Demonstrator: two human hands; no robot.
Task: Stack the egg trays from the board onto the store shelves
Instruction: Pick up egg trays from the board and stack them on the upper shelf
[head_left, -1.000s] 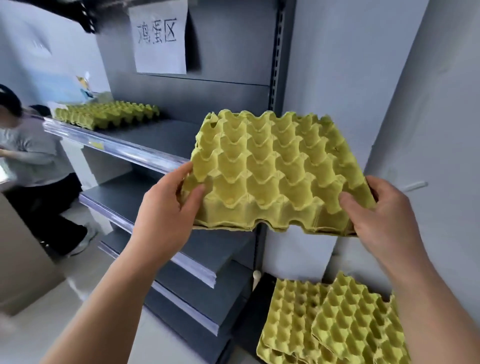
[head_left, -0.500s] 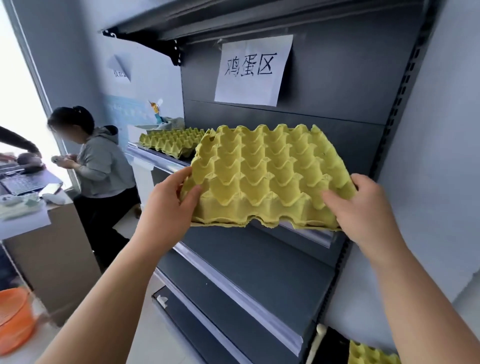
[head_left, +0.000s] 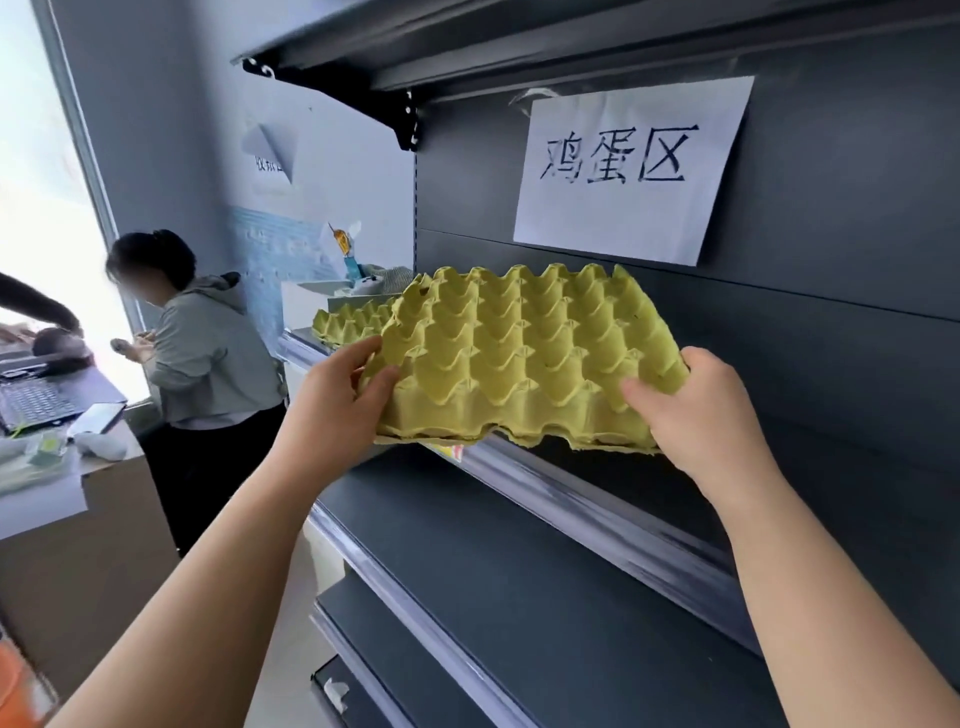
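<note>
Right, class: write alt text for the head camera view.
Two bare hands, left hand and right hand, hold a yellow egg tray over a dark shelf. Another tray sits further left; a paper sign hangs above.

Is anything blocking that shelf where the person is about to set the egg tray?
Nothing visible does. The egg tray, held by the left hand and right hand, hangs over the shelf edge; another tray sits farther left.
</note>
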